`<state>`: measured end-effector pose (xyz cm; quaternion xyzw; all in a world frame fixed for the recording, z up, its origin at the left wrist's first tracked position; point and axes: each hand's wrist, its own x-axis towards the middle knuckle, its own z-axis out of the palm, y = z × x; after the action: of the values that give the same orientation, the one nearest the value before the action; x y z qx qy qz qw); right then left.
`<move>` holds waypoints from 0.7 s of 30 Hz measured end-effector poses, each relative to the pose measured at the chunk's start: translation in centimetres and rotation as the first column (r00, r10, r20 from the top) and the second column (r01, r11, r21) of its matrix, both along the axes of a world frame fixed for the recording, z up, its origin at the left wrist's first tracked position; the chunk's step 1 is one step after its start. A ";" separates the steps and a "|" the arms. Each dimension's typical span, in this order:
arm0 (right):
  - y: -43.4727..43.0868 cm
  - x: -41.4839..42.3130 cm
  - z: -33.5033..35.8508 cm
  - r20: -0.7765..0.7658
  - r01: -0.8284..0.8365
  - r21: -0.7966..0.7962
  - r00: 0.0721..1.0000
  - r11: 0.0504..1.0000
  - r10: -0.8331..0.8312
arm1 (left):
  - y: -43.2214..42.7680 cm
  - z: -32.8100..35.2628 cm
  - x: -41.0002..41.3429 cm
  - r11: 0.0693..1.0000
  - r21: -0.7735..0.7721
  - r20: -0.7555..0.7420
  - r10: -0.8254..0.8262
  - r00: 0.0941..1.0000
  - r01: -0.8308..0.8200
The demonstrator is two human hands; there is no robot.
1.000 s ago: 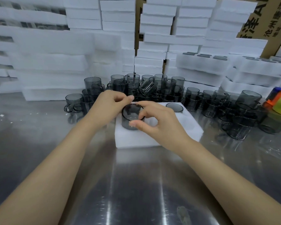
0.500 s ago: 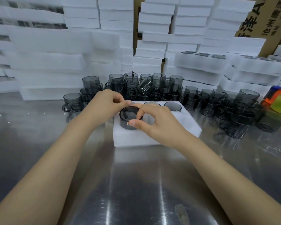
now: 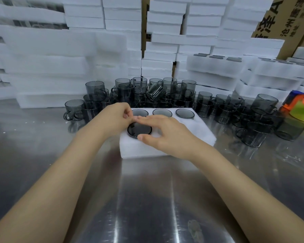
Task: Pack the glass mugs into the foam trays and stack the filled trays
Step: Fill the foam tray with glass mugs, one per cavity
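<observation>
Printed black Chinese characters and a large letter "A" are showing on the brown cardboard carton (image 3: 277, 20) standing at the back right; the characters are cut off by the frame edge and too blurred to read with confidence. No other writing is showing.

Both bare forearms are reaching forward over the shiny steel table (image 3: 147, 199) and meeting above the white foam tray (image 3: 191, 135) lying at its middle. The left hand (image 3: 112, 118) is curling loosely at the tray's near-left corner, its fingertips pinched narrowly together just above the rim of a smoky grey glass mug (image 3: 139, 129). The right hand (image 3: 167, 134) is lying palm-down across the tray, its index finger stretching along the far side of that mug's rim and its thumb pressing the near side, so the fingers are spanning the mug's mouth and holding it. That mug is sitting sunk in the near-left pocket of the tray, with only its rim standing proud of the foam.

Three more mug rims (image 3: 162, 112) are showing in the tray's far row. Behind and to the right, a crowd of loose glass mugs (image 3: 253, 120) is standing on the table. Stacks of white foam trays (image 3: 165, 50) are rising along the back, and a filled tray stack (image 3: 214, 65) is sitting at the right.
</observation>
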<state>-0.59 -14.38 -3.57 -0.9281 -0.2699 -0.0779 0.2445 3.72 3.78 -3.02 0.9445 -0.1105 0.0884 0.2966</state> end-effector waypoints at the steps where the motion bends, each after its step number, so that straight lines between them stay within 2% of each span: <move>1: 0.0 0.1 0.0 -0.013 0.000 -0.047 1.000 0.999 0.000 | -0.1 -0.1 0.0 1.000 0.011 -0.006 0.002 1.000 -0.002; 5: -0.3 0.2 0.1 0.006 -0.037 -0.246 0.999 0.968 0.040 | -0.4 -0.1 -0.1 1.000 0.023 -0.023 0.015 1.000 -0.015; 8: -0.6 -0.1 -0.1 0.044 -0.069 -0.309 0.995 0.949 0.086 | -0.5 0.0 -0.4 0.994 0.105 -0.023 0.001 1.000 0.001; 10: -0.6 0.0 -0.2 0.029 -0.088 -0.259 0.995 0.962 0.099 | -0.6 0.0 -0.7 0.986 0.165 -0.021 -0.007 1.000 0.011; 12: -1.0 0.3 0.1 -0.007 -0.062 -0.054 0.998 0.997 0.062 | -0.7 -0.1 -0.8 0.981 0.194 -0.032 0.003 0.999 0.004; 14: -2.4 1.3 0.8 0.103 0.104 0.166 0.987 0.981 -0.122 | -0.8 -0.1 -1.0 0.977 0.212 -0.043 0.028 0.999 -0.019; 16: -5.0 2.5 1.5 0.188 0.339 0.296 0.896 0.893 -0.402 | -1.0 -0.2 -1.1 0.970 0.237 -0.006 0.052 0.999 -0.049; 18: -7.8 3.5 1.6 0.147 0.519 0.326 0.798 0.790 -0.584 | -1.2 -0.2 -1.2 0.956 0.279 0.074 0.079 0.994 -0.096; 21: -11.0 4.5 0.8 0.055 0.662 0.301 0.706 0.686 -0.706 | -1.3 -0.4 -1.1 0.936 0.303 0.188 0.127 0.974 -0.181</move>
<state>3.94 -25.42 -2.77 -0.9112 0.0901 -0.2752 0.2932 2.61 2.50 -3.44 0.9750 -0.0729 0.1704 0.1223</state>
